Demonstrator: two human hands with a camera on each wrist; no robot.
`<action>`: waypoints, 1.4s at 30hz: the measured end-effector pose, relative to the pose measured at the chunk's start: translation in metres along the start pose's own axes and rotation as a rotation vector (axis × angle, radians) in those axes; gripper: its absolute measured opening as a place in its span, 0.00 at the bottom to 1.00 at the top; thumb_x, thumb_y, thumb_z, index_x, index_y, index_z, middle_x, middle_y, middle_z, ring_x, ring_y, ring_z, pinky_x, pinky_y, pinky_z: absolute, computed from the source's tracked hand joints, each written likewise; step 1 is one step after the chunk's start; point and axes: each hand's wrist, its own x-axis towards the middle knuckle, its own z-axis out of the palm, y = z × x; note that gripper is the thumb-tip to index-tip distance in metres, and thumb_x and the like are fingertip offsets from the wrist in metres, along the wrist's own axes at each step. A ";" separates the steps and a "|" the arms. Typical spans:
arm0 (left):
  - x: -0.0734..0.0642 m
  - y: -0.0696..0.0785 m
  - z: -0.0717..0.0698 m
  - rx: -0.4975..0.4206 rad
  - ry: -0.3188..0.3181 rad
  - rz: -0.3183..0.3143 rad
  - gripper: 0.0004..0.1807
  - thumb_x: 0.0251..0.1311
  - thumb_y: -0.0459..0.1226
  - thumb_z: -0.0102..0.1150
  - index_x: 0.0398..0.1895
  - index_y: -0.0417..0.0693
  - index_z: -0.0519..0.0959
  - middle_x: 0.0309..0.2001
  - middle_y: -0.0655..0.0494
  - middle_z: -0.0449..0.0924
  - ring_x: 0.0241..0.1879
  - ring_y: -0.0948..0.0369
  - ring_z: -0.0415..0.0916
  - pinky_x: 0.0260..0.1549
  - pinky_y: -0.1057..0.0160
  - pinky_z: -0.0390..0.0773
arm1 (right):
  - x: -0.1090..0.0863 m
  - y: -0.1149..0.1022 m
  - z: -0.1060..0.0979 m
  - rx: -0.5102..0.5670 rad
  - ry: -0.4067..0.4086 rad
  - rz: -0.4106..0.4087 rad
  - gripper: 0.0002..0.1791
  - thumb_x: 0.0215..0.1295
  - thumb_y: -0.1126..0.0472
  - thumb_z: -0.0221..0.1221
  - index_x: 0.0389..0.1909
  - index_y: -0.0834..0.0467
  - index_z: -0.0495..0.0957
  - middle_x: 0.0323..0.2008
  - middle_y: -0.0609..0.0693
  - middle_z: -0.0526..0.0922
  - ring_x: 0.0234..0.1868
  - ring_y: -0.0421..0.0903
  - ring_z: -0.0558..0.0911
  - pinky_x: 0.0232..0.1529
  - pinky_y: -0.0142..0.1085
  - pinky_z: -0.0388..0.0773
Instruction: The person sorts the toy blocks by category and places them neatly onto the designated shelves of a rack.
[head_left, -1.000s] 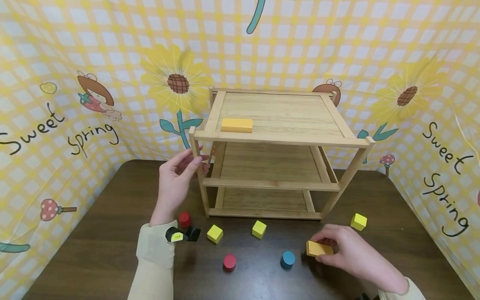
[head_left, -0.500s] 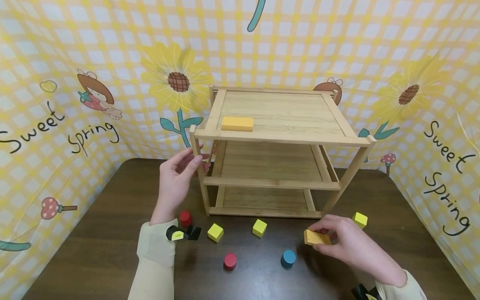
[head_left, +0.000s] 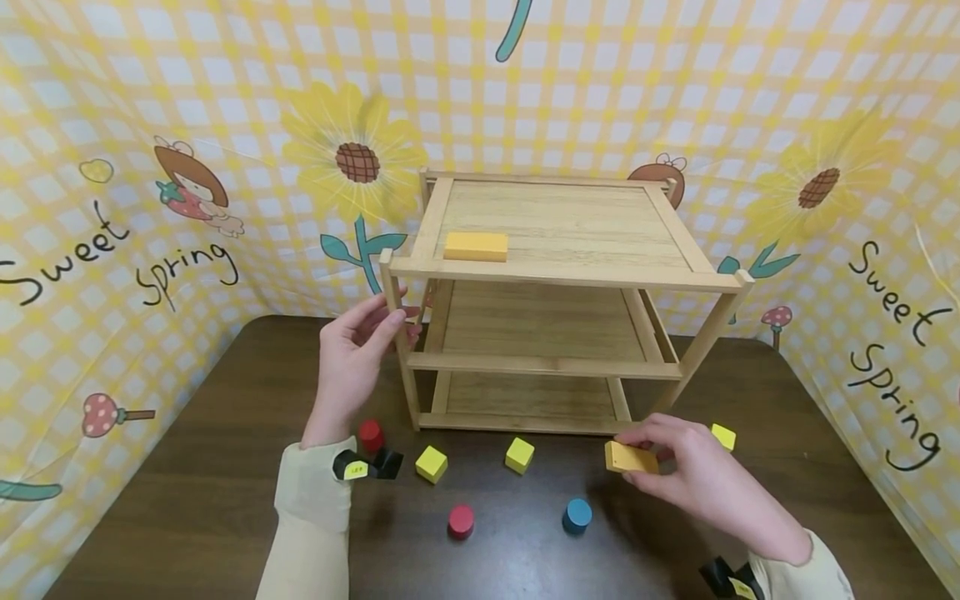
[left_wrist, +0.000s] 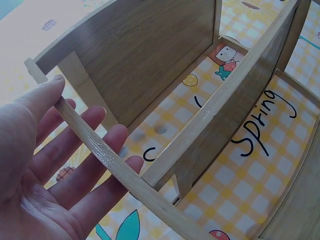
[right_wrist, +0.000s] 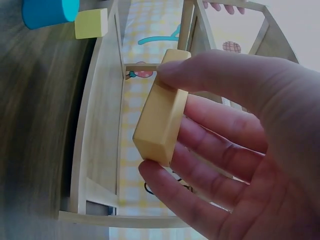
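Note:
A three-tier wooden shelf point(head_left: 540, 367) stands at the back of the table. My left hand point(head_left: 354, 346) holds its front left post point(left_wrist: 102, 150), the thumb on the near side and the fingers reaching behind. Between the thumb and fingers of my right hand point(head_left: 693, 467) is an orange-yellow rectangular block point(right_wrist: 162, 112). In the head view this block overlaps the table just in front of the shelf's lower right corner. A similar orange block point(head_left: 476, 247) lies on the top tier near its front left.
Yellow cubes point(head_left: 431, 464) lie in front of the shelf, with another yellow cube point(head_left: 723, 437) partly behind my right hand. A red cylinder point(head_left: 461, 522), a second red cylinder point(head_left: 371, 435) by my left wrist and a blue cylinder point(head_left: 577, 516) stand on the table point(head_left: 210, 467).
My right hand has risen and moved slightly left toward the shelf with the orange-yellow block, now covering part of the right yellow cube. The left hand has stayed on the post.

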 end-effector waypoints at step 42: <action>-0.001 0.001 0.000 -0.017 -0.002 -0.007 0.17 0.70 0.32 0.63 0.59 0.36 0.81 0.44 0.41 0.87 0.38 0.44 0.87 0.39 0.55 0.86 | 0.034 -0.026 -0.023 -0.103 0.198 -0.184 0.28 0.46 0.70 0.77 0.51 0.52 0.87 0.47 0.42 0.84 0.43 0.43 0.84 0.48 0.21 0.73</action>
